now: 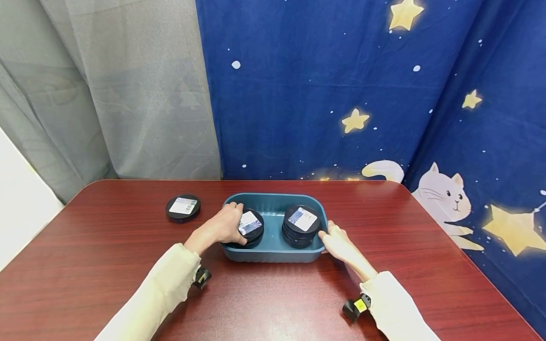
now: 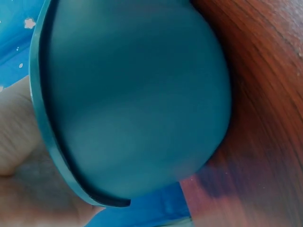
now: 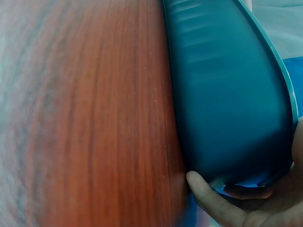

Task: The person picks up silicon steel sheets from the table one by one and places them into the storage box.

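Note:
A teal plastic bin (image 1: 273, 256) stands on the table, with black round discs bearing white-and-blue labels inside. My left hand (image 1: 228, 223) reaches over the bin's left rim and grips a labelled black disc (image 1: 251, 222), thumb on its near side and fingers on its far side. Beneath it another disc partly shows. At the right end, more discs form a stack (image 1: 301, 227). My right hand (image 1: 337, 241) holds the bin's right end, thumb at the rim and fingers against the outer wall. In the left wrist view the bin wall (image 2: 137, 104) hides the held disc.
One more black disc (image 1: 183, 208) with a white label lies on the red-brown wooden table (image 1: 128, 265), left of the bin. Grey and blue star-patterned curtains (image 1: 298, 94) hang behind the table's far edge.

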